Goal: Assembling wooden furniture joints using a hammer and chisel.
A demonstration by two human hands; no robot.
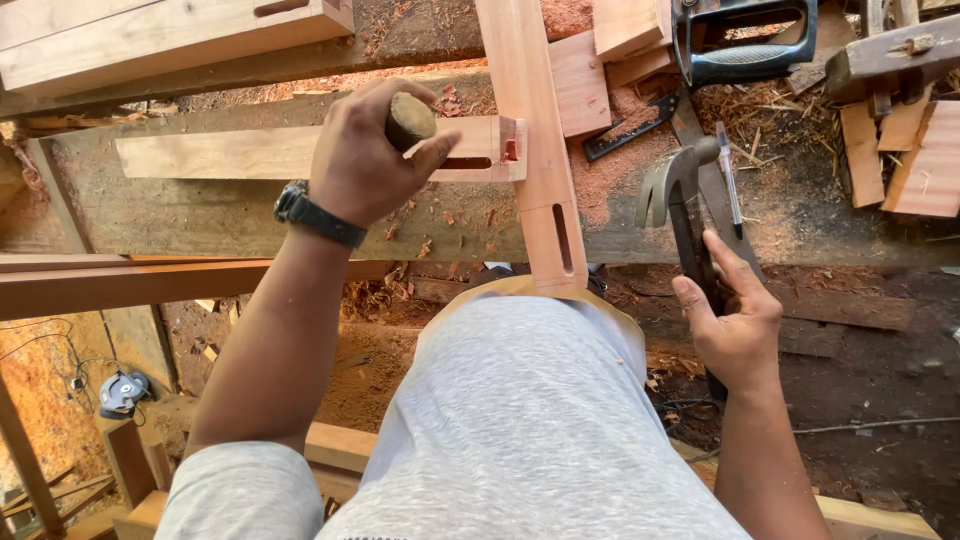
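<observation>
My left hand [360, 160], with a dark watch on the wrist, is closed around the round wooden handle of a chisel [410, 120]. The chisel points at the notched end of a pale wooden rail [250, 152] lying across the bench. A longer pale post [535, 130] with a slot near its end crosses that rail and reaches toward my lap. My right hand [735, 320] wraps loosely around the dark handle of a claw hammer [675, 185], whose head rests on the bench edge.
A pen [728, 180] lies beside the hammer. A hand saw with a black handle [745, 45], a dark square [630, 125] and offcuts [900, 150] sit on the sawdust-covered bench [200, 215]. A small power tool [122, 392] lies on the floor at lower left.
</observation>
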